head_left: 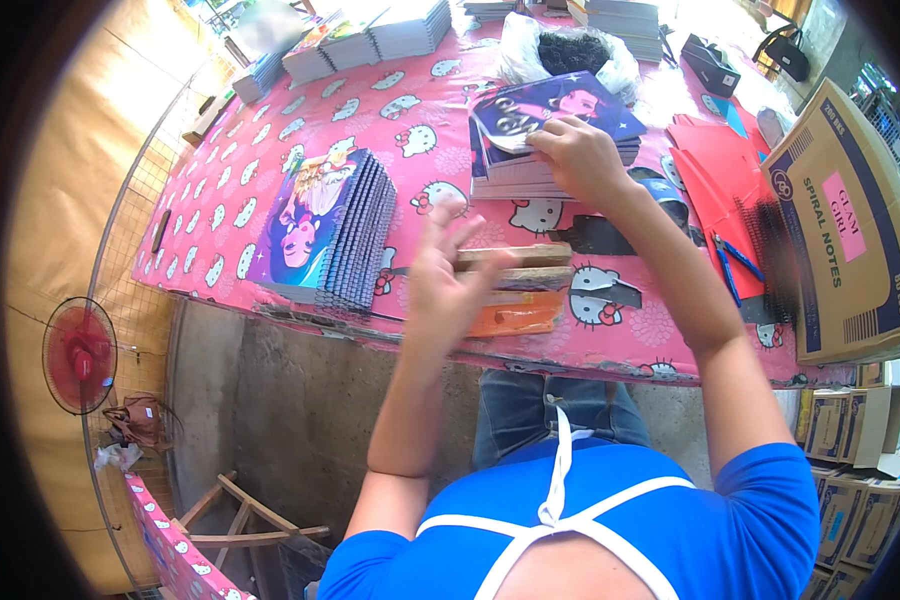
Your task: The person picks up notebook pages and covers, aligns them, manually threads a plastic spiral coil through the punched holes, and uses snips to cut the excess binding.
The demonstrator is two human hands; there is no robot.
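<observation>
My right hand (pixel 577 158) pinches the near edge of a purple printed notebook cover (pixel 540 104), on top of a stack of unbound notebooks (pixel 525 183). The corner by my fingers is bent up and shows its pale underside. My left hand (pixel 444 268) is open with its fingers apart, just beside a wooden block (pixel 520 268) that has an orange piece (pixel 515 315) at its near side. To the left of that hand stands a neat pile of spiral-bound notebooks (pixel 320 225) with dark coils and the same kind of purple cover.
A pink cartoon-cat cloth (pixel 410 110) covers the table. Behind the stack, a plastic bag (pixel 570 50) holds black coils. On the right are red sheets (pixel 705 165), blue-handled pliers (pixel 735 268), black coils (pixel 770 255) and a cardboard box (pixel 850 230). More notebook piles (pixel 410 30) line the back.
</observation>
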